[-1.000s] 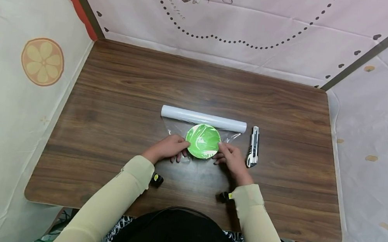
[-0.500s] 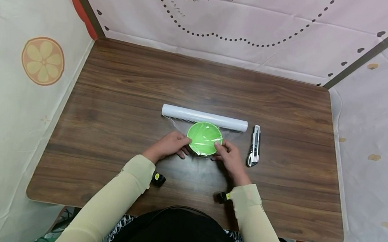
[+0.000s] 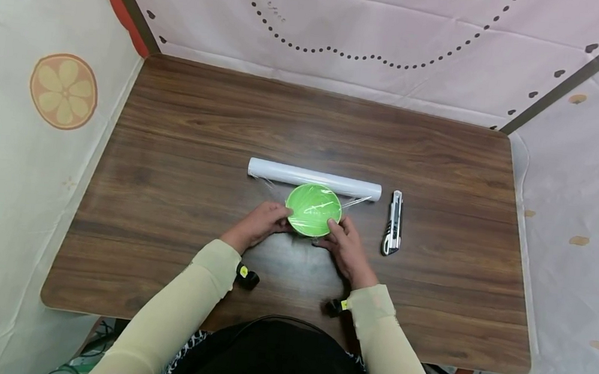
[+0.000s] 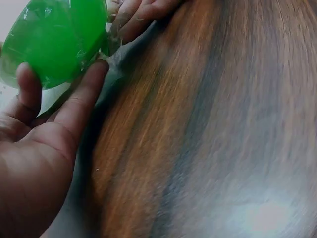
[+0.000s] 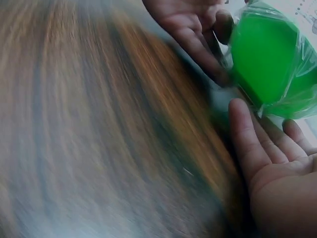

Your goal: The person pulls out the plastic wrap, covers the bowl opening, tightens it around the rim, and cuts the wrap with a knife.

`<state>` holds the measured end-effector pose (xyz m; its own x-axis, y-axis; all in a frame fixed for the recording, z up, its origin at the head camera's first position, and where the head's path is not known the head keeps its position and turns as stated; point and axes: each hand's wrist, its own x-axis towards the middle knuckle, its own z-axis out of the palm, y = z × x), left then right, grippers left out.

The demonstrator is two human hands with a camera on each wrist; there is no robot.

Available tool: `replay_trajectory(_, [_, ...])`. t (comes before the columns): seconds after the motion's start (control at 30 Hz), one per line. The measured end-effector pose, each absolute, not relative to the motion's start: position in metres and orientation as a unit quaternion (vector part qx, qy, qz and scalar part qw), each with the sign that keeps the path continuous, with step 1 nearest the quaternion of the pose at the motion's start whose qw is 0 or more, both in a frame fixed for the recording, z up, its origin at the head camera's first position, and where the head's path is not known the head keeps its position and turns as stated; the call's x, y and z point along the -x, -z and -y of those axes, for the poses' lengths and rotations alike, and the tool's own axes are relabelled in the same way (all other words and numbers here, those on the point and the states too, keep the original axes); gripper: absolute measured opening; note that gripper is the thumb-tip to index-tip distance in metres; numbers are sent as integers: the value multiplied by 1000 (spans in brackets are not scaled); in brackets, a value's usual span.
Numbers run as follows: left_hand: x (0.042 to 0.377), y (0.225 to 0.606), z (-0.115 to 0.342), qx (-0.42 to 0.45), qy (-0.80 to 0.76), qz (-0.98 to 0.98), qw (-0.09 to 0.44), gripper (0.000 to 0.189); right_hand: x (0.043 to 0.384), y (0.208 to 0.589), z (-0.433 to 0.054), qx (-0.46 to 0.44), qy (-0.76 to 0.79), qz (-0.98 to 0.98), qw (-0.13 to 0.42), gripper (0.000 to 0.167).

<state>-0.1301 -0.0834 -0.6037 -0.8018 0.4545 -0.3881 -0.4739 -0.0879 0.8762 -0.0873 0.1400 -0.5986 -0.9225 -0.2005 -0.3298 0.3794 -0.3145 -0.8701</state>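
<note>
As left hand [image 3: 261, 225] and right hand [image 3: 348, 252] fingers pinch a green bowl [image 3: 312, 210], a white roll [image 3: 315, 178] lies crosswise, nearer the table's [image 3: 451, 183] far edge.

cream sleeves [image 3: 174, 304] | black garment [image 3: 271, 365] | black wrist cameras [image 3: 251, 280] | yellow markings [image 3: 244, 272] | patterned cloth [image 3: 188, 348]

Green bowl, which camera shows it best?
The head view: it shows the green bowl whole, under clear wrap, between the left hand and right hand. The left wrist view is closer, but its top edge cuts the bowl off. The right wrist view is also close, with the bowl cut off at the right edge.
</note>
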Motion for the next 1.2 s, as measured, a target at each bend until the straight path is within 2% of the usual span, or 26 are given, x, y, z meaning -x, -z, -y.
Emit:
replay_trajectory(0.1, [129, 605, 83, 14, -762, -568, 311, 22, 85, 600, -137, -80, 820, -536, 184, 31])
replay_trajectory(0.27, [127, 607, 81, 31, -790, -525, 314, 44, 83, 602, -136, -73, 828, -517, 204, 49])
replay_trajectory(0.4, [126, 606, 81, 44, -807, -496, 317, 51, 82, 600, -136, -78, 828, -507, 224, 58])
replay_trajectory(0.63, [123, 606, 78, 34, -829, -458, 320, 44, 82, 600, -133, -61, 849, -463, 245, 52])
replay_trajectory(0.87, [122, 605, 80, 20, -819, -471, 327, 52, 81, 600, -130, -63, 860, -449, 233, 44])
replay_trajectory(1.0, [122, 602, 81, 42, -812, -482, 327, 51, 81, 602, -129, -61, 858, -457, 228, 37])
replay_trajectory(1.2, [121, 599, 83, 63, -796, -503, 330, 58, 81, 603, -130, -62, 861, -453, 224, 35])
